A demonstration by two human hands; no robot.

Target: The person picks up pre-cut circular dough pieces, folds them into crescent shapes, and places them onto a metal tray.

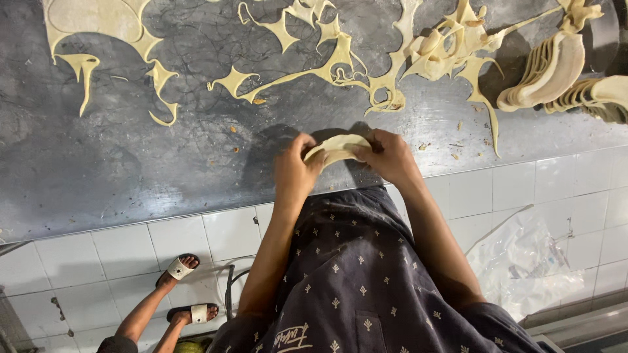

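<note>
Grey metal counter (131, 157) spreads across the head view, strewn with dough trimmings (327, 59) and stacked dough rounds (549, 68). Left hand (296, 171) and right hand (391, 157) pinch one dough round (337, 148) above the counter's near edge, fingers closed on its rim. Uneven pulling could tear the thin sheet.
</note>
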